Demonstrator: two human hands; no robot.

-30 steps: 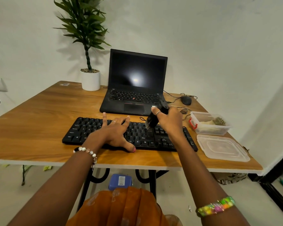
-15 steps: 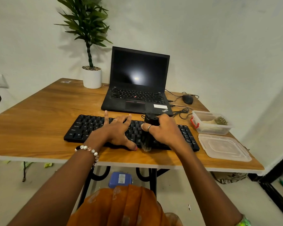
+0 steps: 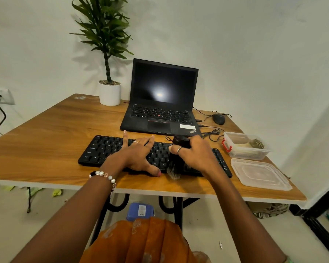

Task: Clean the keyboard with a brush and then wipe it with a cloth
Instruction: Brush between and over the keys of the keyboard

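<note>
The left hand (image 3: 135,156) lies flat, fingers spread, on the keyboard (image 3: 110,149). The right hand (image 3: 196,154) grips the brush (image 3: 179,149), bristles at the keyboard's near edge on the tabletop (image 3: 46,145).

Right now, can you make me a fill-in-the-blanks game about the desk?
1. The right hand holds a ____.
2. The left hand rests flat on the black ____.
3. The laptop screen is ____.
4. The plant pot is coloured ____.

Missing words: brush; keyboard; dark; white.

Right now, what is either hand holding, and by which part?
The right hand grips the black brush by its handle end, bristles toward the person. The left hand holds nothing.
</note>
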